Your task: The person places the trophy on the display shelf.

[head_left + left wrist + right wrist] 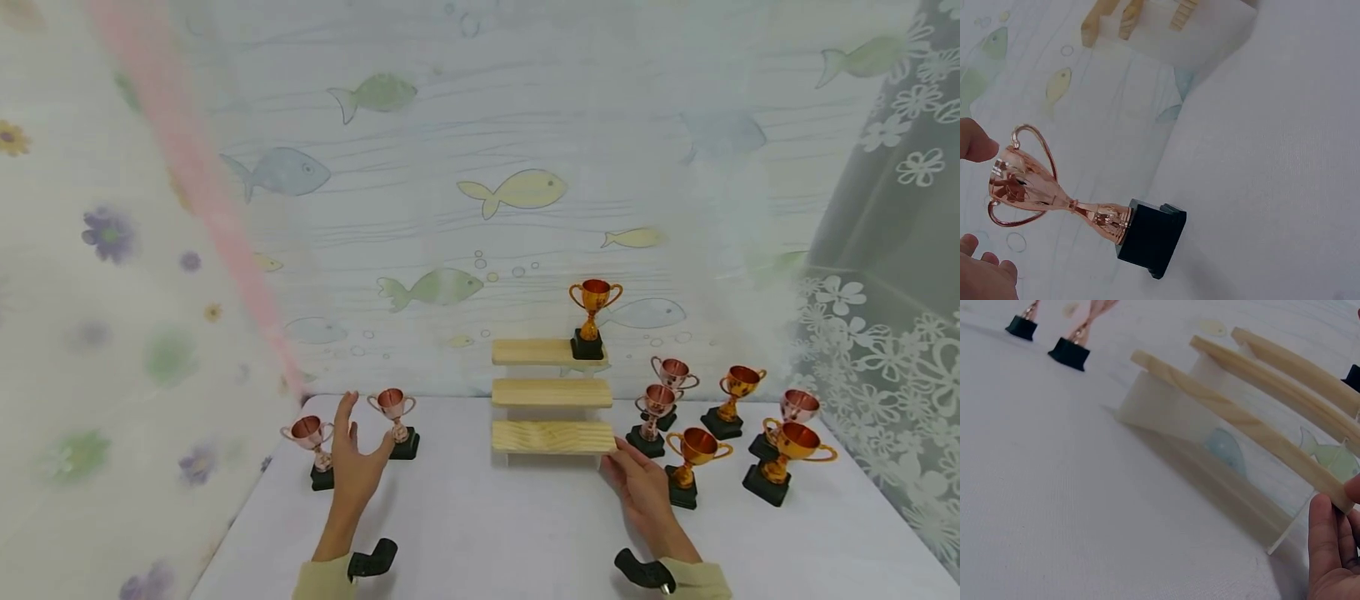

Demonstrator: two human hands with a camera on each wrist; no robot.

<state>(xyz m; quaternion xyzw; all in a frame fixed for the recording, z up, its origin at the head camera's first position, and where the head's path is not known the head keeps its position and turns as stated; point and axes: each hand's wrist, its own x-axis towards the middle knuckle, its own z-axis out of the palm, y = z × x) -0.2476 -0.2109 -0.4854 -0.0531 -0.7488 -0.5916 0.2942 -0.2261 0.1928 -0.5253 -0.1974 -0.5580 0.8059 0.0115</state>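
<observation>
My left hand (pixel 358 468) is at the left, thumb and fingers spread apart around a small rose-gold trophy cup (pixel 393 405) on a black base. In the left wrist view the fingertips (pixel 977 145) are close to the cup's rim, and the trophy (pixel 1029 182) stands on its base (pixel 1150 240). With my right hand (pixel 647 490) I pinch the right end of the lowest wooden step of a three-step display stand (pixel 552 437). A gold trophy (pixel 596 293) stands at the right end of its top step.
Another rose-gold trophy (pixel 309 433) stands left of my left hand, partly hidden by it. Right of the stand are several gold and rose-gold trophies, among them a gold one (pixel 697 447) close to my right hand. A fish-patterned curtain (pixel 420 208) hangs behind the white table (pixel 480 533).
</observation>
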